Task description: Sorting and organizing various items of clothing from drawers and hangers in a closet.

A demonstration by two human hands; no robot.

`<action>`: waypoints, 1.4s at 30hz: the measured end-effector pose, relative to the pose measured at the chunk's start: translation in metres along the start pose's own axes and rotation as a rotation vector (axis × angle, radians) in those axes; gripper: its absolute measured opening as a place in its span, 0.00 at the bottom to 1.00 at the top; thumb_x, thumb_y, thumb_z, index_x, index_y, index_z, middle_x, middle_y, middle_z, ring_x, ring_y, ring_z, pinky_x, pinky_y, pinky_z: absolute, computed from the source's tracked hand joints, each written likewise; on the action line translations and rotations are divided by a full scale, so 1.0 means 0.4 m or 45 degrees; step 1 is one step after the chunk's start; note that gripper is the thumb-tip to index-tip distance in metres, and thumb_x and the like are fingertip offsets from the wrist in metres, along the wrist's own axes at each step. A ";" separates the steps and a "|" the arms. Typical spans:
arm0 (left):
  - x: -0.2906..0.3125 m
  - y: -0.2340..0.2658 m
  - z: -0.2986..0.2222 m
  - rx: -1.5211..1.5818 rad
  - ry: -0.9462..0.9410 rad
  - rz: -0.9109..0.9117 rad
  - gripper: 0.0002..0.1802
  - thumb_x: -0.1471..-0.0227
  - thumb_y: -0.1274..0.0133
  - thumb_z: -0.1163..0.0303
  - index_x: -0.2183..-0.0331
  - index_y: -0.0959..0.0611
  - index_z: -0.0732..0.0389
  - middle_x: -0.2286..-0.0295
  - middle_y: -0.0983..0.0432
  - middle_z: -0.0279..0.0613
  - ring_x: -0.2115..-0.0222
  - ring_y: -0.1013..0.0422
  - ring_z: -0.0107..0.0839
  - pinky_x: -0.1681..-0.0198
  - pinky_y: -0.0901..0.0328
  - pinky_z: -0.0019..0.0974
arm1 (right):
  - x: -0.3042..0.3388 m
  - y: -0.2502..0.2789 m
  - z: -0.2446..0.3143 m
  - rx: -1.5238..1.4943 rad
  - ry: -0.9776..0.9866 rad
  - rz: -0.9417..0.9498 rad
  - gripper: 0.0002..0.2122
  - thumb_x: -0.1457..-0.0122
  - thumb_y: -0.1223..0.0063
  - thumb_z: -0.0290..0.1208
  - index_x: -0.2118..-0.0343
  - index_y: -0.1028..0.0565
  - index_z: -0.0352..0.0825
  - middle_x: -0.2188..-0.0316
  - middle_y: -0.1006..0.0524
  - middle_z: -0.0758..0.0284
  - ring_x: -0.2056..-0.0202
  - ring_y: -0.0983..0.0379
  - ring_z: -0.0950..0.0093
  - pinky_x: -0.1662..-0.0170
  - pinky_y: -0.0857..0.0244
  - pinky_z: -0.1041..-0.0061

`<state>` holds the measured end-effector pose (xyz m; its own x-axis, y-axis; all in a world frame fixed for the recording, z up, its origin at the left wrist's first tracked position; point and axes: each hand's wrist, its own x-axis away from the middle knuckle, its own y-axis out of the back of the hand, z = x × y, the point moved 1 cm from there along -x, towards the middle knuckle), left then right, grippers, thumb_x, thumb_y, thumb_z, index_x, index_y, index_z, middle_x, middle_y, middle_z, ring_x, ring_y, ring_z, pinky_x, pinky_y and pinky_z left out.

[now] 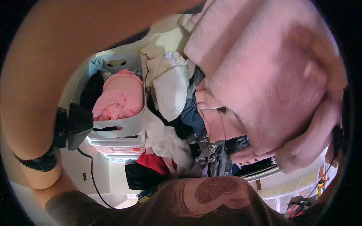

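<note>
Pink fleece garment [264,75], thick, fuzzy and folded over itself, hangs up close above the clothes heap [181,124], right of the grey laundry basket [124,126]. Your right hand [320,71] is blurred against it, grip unclear; your left hand is out of view.

A pale surface [166,37] lies far, heaped with mixed clothes [177,124]; a grey laundry basket [126,126] stands left; patterned floor tiles [290,188] show near right; soft indoor light.
</note>
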<state>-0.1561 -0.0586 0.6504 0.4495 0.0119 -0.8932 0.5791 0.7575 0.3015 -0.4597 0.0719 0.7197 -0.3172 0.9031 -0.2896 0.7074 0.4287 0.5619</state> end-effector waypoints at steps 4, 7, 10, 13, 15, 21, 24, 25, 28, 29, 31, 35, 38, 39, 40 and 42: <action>0.036 -0.017 0.001 0.063 -0.077 0.058 0.20 0.47 0.47 0.61 0.54 0.24 0.61 0.60 0.24 0.47 0.60 0.27 0.43 0.55 0.34 0.43 | 0.072 -0.199 -0.001 0.209 -0.014 0.329 0.35 0.56 0.41 0.52 0.45 0.31 0.37 0.38 0.41 0.57 0.35 0.51 0.62 0.33 0.62 0.57; 0.045 -0.022 -0.018 0.108 -0.141 0.124 0.20 0.47 0.47 0.59 0.55 0.23 0.60 0.62 0.23 0.47 0.61 0.27 0.43 0.56 0.33 0.44 | 0.104 -0.242 -0.028 0.261 -0.172 0.529 0.35 0.59 0.34 0.31 0.43 0.33 0.37 0.38 0.41 0.59 0.35 0.50 0.65 0.32 0.63 0.63; 0.053 -0.042 -0.025 0.137 -0.227 0.273 0.20 0.47 0.47 0.58 0.56 0.22 0.59 0.63 0.23 0.47 0.62 0.27 0.44 0.57 0.33 0.45 | 0.168 -0.262 -0.005 0.361 -0.219 0.340 0.35 0.58 0.36 0.41 0.44 0.34 0.40 0.38 0.41 0.60 0.35 0.52 0.63 0.32 0.61 0.60; 0.103 -0.108 -0.026 0.121 -0.301 0.532 0.19 0.48 0.47 0.57 0.57 0.21 0.58 0.64 0.22 0.47 0.63 0.26 0.45 0.58 0.33 0.47 | 0.248 -0.247 0.139 0.204 -0.152 0.304 0.34 0.59 0.37 0.38 0.44 0.33 0.40 0.37 0.42 0.61 0.35 0.51 0.65 0.32 0.61 0.62; 0.134 -0.122 -0.007 0.061 -0.291 0.676 0.20 0.48 0.46 0.56 0.58 0.20 0.58 0.65 0.22 0.47 0.64 0.26 0.45 0.59 0.32 0.47 | 0.292 -0.191 0.223 0.053 -0.197 0.213 0.34 0.64 0.32 0.28 0.48 0.29 0.40 0.38 0.40 0.61 0.36 0.47 0.62 0.33 0.57 0.59; -0.060 -0.436 0.063 0.043 0.049 1.575 0.19 0.54 0.43 0.59 0.62 0.18 0.60 0.65 0.21 0.49 0.70 0.24 0.40 0.64 0.30 0.44 | 0.402 -0.184 0.276 -0.099 -0.252 0.097 0.34 0.66 0.31 0.27 0.48 0.29 0.41 0.38 0.40 0.61 0.37 0.46 0.61 0.33 0.55 0.58; -0.003 -0.575 0.102 -0.098 0.660 1.651 0.15 0.58 0.47 0.71 0.64 0.15 0.62 0.59 0.23 0.55 0.59 0.26 0.52 0.55 0.33 0.50 | 0.430 -0.183 0.292 -0.086 -0.275 0.005 0.35 0.67 0.31 0.27 0.48 0.30 0.41 0.38 0.40 0.61 0.37 0.46 0.62 0.33 0.55 0.58; 0.035 -0.619 0.115 -0.149 0.709 1.571 0.15 0.56 0.48 0.71 0.64 0.15 0.62 0.58 0.23 0.54 0.58 0.26 0.52 0.54 0.33 0.50 | 0.446 -0.187 0.296 -0.094 -0.277 -0.006 0.35 0.67 0.31 0.27 0.48 0.30 0.41 0.38 0.40 0.61 0.37 0.46 0.62 0.33 0.55 0.58; 0.141 -0.728 0.007 -0.020 0.545 1.308 0.14 0.50 0.52 0.70 0.62 0.16 0.62 0.57 0.24 0.54 0.55 0.27 0.50 0.53 0.33 0.48 | 0.513 -0.182 0.321 -0.249 -0.421 0.208 0.31 0.67 0.32 0.26 0.52 0.28 0.39 0.40 0.37 0.59 0.37 0.45 0.61 0.33 0.56 0.57; 0.234 -0.779 0.141 -0.078 0.616 1.224 0.15 0.49 0.53 0.71 0.62 0.16 0.61 0.57 0.24 0.54 0.55 0.27 0.50 0.52 0.33 0.47 | 0.524 -0.173 0.323 -0.266 -0.401 0.105 0.31 0.67 0.32 0.26 0.52 0.28 0.39 0.40 0.37 0.59 0.37 0.45 0.61 0.33 0.56 0.57; 0.285 -0.825 0.113 -0.154 0.661 1.324 0.15 0.49 0.51 0.69 0.61 0.16 0.59 0.57 0.23 0.51 0.53 0.28 0.47 0.51 0.33 0.46 | 0.549 -0.203 0.326 -0.446 -0.421 0.163 0.30 0.68 0.32 0.25 0.55 0.26 0.37 0.44 0.34 0.58 0.39 0.43 0.60 0.33 0.57 0.56; 0.226 -0.841 0.045 -0.278 0.513 1.513 0.16 0.49 0.50 0.67 0.57 0.17 0.54 0.54 0.24 0.47 0.52 0.29 0.45 0.50 0.34 0.45 | 0.592 -0.264 0.313 -0.326 -0.457 0.012 0.23 0.68 0.37 0.29 0.62 0.23 0.32 0.52 0.28 0.57 0.44 0.37 0.61 0.36 0.51 0.54; 0.134 -0.740 0.162 -0.245 0.959 0.954 0.18 0.45 0.54 0.64 0.56 0.18 0.56 0.52 0.25 0.45 0.50 0.30 0.44 0.50 0.34 0.45 | 0.574 -0.294 0.301 -0.287 -0.408 -0.107 0.20 0.66 0.37 0.28 0.64 0.24 0.31 0.54 0.27 0.57 0.45 0.36 0.60 0.36 0.50 0.55; 0.082 -0.702 0.173 -0.305 1.012 0.752 0.18 0.44 0.56 0.64 0.57 0.18 0.60 0.53 0.25 0.44 0.52 0.28 0.45 0.51 0.34 0.45 | 0.567 -0.292 0.300 -0.284 -0.400 -0.118 0.20 0.66 0.38 0.28 0.65 0.24 0.31 0.54 0.27 0.58 0.45 0.36 0.60 0.36 0.49 0.55; 0.031 -0.657 0.171 -0.351 0.940 0.509 0.18 0.44 0.56 0.64 0.57 0.19 0.61 0.53 0.25 0.44 0.53 0.28 0.44 0.51 0.33 0.44 | 0.564 -0.290 0.300 -0.279 -0.398 -0.122 0.20 0.66 0.38 0.28 0.65 0.24 0.31 0.54 0.26 0.58 0.45 0.36 0.60 0.36 0.49 0.56; -0.061 -0.532 0.097 -0.304 0.547 0.040 0.19 0.43 0.57 0.62 0.56 0.21 0.63 0.53 0.25 0.44 0.56 0.27 0.43 0.51 0.33 0.43 | 0.559 -0.271 0.300 -0.293 -0.409 -0.054 0.19 0.65 0.38 0.28 0.65 0.24 0.31 0.55 0.26 0.59 0.47 0.34 0.60 0.38 0.47 0.55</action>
<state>-0.2640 -0.2452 0.6212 0.1139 0.2671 -0.9569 0.3754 0.8802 0.2904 -0.5313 0.2243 0.5010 -0.1036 0.8457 -0.5235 0.5264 0.4932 0.6925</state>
